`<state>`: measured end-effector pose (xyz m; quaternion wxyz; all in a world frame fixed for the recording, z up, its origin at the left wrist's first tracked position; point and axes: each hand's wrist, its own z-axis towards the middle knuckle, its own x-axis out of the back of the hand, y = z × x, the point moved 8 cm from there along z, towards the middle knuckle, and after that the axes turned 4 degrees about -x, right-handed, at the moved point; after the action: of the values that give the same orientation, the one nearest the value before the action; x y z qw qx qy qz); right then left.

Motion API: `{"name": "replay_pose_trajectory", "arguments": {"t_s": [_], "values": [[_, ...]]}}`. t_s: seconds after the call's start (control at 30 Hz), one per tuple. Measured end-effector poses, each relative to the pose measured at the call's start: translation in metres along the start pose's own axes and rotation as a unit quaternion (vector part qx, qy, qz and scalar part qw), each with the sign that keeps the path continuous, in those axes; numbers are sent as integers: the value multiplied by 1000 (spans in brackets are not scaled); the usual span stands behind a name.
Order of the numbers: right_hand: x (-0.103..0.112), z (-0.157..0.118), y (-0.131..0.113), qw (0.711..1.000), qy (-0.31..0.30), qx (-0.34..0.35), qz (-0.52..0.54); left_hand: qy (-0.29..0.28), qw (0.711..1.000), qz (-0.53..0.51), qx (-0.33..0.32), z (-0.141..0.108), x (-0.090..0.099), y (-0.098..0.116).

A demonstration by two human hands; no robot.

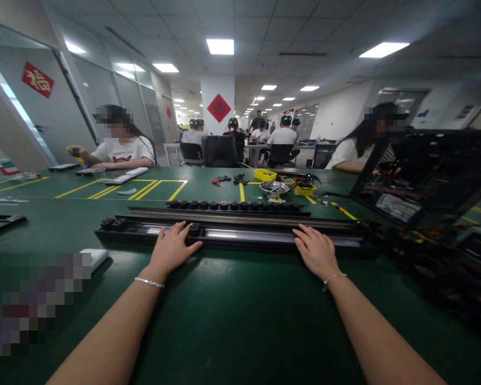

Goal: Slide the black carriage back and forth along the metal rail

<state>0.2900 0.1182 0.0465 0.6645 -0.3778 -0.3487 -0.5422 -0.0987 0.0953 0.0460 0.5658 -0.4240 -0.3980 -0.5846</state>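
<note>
A long black rail (244, 243) with a shiny metal strip lies crosswise on the green table in front of me. My left hand (174, 246) rests on its left part, fingers apart, the thumb beside a round black knob-like piece (195, 230). Two similar black pieces (114, 223) sit at the rail's left end. On the right part lies my right hand (316, 247), fingers stretched out over the rail. Neither hand is closed around anything. Behind, a thinner metal bar (240, 216) and a strip with a row of round black pieces (232, 206) run parallel.
An orange-handled screwdriver (218, 183), a metal bowl (274, 188) and yellow bins (265, 174) stand farther back. At right are an open black casing (433, 176) and dark, blurred parts. A white box-like item (96, 259) lies left. People sit across the table (240, 321).
</note>
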Motion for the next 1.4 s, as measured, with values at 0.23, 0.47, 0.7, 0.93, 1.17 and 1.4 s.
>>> {"name": "replay_pose_trajectory", "arguments": {"t_s": [0.23, 0.47, 0.7, 0.93, 1.17, 1.4], "values": [[1, -1, -1, 1000, 6, 1, 0, -2, 1000, -2, -2, 0, -2, 2], [1, -1, -1, 1000, 12, 1, 0, -5, 1000, -2, -10, 0, -2, 4], [0, 0, 0, 1000, 3, -2, -2, -6, 1000, -3, -17, -1, -3, 10], [1, 0, -1, 1000, 5, -1, -10, -8, 1000, -6, -18, -1, -3, 13], [1, 0, -1, 1000, 0, -2, -6, 1, 1000, -5, -26, -1, -2, 14], [0, 0, -1, 1000, 8, 5, -4, -5, 999, -9, -42, -2, -1, 18]]}}
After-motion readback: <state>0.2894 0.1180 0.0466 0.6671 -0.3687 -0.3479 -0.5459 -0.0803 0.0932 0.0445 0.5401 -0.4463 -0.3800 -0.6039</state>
